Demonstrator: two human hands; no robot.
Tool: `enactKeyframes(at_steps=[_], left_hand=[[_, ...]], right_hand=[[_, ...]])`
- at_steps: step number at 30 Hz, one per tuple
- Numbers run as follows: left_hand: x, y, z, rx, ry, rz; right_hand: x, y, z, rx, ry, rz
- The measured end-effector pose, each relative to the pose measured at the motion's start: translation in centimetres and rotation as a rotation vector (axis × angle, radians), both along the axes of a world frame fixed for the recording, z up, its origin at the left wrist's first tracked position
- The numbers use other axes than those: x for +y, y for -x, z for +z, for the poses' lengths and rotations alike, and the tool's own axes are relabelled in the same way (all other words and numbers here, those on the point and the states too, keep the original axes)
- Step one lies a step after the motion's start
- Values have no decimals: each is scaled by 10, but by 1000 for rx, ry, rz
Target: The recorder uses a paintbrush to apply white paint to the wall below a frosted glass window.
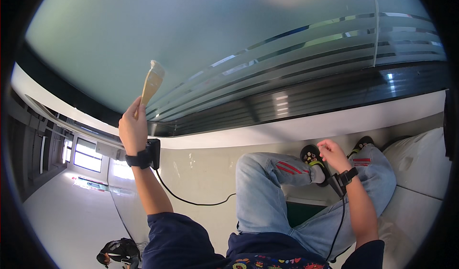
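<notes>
My left hand [133,129] is raised and closed around the wooden handle of a flat paintbrush [152,84]. The brush points upward, its pale bristle end close against a large frosted glass panel [222,25]; whether it touches cannot be told. My right hand [330,153] hovers above my jeans and shoes, fingers loosely curled, and no object shows in it. Both wrists wear a black strap with a device and a cable.
Below the glass run a dark polished ledge [308,93] and a white wall edge [251,134]. A black cable [193,203] hangs from the left wrist. White padded seating [416,161] stands at the right. Another person [120,251] is at the lower left.
</notes>
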State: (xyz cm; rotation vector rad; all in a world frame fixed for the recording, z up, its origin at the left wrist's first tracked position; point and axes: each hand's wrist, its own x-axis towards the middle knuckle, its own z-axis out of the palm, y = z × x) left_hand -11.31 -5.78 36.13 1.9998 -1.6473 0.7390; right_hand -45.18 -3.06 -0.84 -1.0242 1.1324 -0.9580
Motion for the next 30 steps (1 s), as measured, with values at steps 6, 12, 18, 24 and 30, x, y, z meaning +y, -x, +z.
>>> enactKeyframes(at_steps=[6,12,18,24,30], left_hand=[[-1,-9,-9,83,-69,-157],[-8,-12,-8,429,-177,-286],[-3,-20,4,104,-12,-47],[4,-18,-5,251,-78,-190],[12,31,-81,602,-285,-494]], right_hand=[[0,-1,1,-1,5,18],[0,-1,-3,-21,-8,0],[-3,-4,-7,2,35,2],[-4,-5,-2,27,29,13],[9,4,-16,75,67,-46]])
